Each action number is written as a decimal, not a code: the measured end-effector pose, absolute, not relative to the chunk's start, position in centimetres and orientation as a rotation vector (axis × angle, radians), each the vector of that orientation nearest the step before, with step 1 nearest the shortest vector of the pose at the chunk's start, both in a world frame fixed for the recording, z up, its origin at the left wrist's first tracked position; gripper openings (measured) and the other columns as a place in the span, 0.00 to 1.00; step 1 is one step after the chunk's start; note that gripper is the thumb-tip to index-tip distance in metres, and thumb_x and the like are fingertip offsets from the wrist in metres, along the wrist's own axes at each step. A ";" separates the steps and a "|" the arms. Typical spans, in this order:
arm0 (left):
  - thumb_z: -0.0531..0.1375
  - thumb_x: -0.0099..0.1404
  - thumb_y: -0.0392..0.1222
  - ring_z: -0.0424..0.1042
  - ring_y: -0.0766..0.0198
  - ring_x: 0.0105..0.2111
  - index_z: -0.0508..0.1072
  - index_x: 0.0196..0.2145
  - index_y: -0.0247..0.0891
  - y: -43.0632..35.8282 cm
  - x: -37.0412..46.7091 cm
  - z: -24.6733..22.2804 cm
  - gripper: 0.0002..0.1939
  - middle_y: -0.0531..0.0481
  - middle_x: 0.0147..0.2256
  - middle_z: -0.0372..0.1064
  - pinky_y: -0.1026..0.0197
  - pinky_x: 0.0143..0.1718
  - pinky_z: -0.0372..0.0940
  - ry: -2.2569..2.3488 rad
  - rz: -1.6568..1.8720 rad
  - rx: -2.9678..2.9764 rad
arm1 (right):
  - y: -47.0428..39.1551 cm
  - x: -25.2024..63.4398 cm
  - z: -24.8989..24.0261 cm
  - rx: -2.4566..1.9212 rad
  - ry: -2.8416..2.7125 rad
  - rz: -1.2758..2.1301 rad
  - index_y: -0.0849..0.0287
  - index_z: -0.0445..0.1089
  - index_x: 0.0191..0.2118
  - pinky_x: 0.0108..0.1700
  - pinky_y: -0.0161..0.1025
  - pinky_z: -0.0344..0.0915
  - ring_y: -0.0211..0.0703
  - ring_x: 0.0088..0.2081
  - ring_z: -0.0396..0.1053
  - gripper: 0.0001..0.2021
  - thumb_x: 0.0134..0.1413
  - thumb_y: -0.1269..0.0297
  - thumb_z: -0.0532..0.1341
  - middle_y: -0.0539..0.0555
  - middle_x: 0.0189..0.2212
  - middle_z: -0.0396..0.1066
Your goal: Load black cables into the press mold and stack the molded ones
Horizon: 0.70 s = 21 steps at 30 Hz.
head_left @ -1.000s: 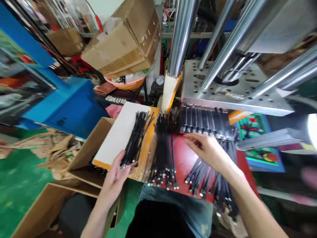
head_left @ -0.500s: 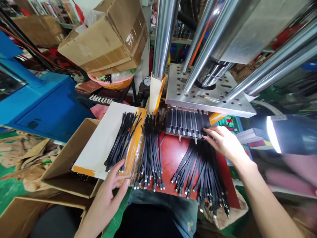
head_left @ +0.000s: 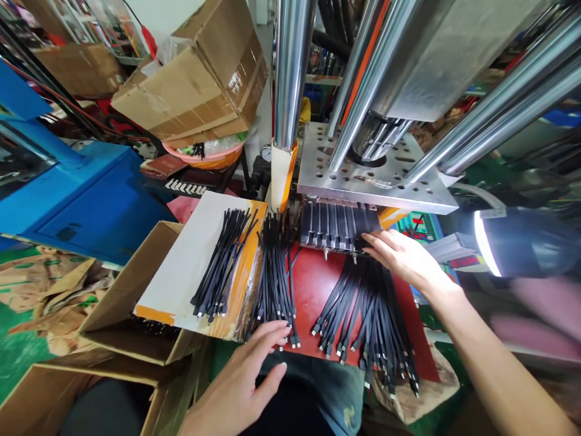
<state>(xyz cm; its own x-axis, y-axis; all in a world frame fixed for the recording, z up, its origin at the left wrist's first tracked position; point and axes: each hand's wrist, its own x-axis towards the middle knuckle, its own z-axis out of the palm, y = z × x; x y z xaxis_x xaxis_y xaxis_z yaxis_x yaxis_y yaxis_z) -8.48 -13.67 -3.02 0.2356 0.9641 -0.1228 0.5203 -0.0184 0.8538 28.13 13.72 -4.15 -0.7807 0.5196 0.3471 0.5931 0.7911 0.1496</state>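
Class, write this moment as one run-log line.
left hand: open, near middle cables | right hand: fingers at right end of slotted block | metal plate: above block | white board: under cable bundle

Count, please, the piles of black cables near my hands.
3: left pile on the white board, middle pile beside it near the left hand, right pile fanned out on the red table. The cardboard box may hide more.
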 end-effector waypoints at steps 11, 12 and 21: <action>0.59 0.78 0.36 0.80 0.62 0.59 0.74 0.63 0.50 -13.3 -7.2 -2.9 0.19 0.52 0.59 0.80 0.62 0.65 0.71 1.368 0.822 1.859 | 13.1 27.3 -4.1 -1.151 -2.652 -0.626 0.62 0.79 0.52 0.35 0.41 0.59 0.48 0.33 0.71 0.18 0.79 0.66 0.51 0.58 0.31 0.78; 0.59 0.78 0.36 0.81 0.63 0.58 0.74 0.62 0.49 -13.3 -7.2 -2.9 0.19 0.52 0.58 0.81 0.64 0.65 0.71 1.365 0.854 1.868 | 13.1 27.0 -4.2 -1.156 -2.623 -0.639 0.61 0.79 0.51 0.34 0.40 0.58 0.48 0.33 0.71 0.17 0.80 0.64 0.52 0.58 0.31 0.78; 0.57 0.79 0.36 0.81 0.62 0.55 0.77 0.58 0.47 -12.7 -6.5 -3.1 0.15 0.51 0.54 0.82 0.62 0.62 0.72 1.311 0.903 1.769 | 9.9 26.1 -1.3 -1.017 -2.315 -0.706 0.60 0.79 0.41 0.34 0.39 0.64 0.43 0.27 0.70 0.14 0.78 0.64 0.58 0.53 0.25 0.76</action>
<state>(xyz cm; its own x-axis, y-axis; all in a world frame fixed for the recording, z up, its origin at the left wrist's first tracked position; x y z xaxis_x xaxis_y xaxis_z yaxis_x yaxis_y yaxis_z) -6.53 -12.71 -3.13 0.2284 0.9677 0.1065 0.4443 -0.2009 0.8731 26.11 9.85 -1.29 -0.5891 0.5057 0.6302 0.7714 0.5841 0.2524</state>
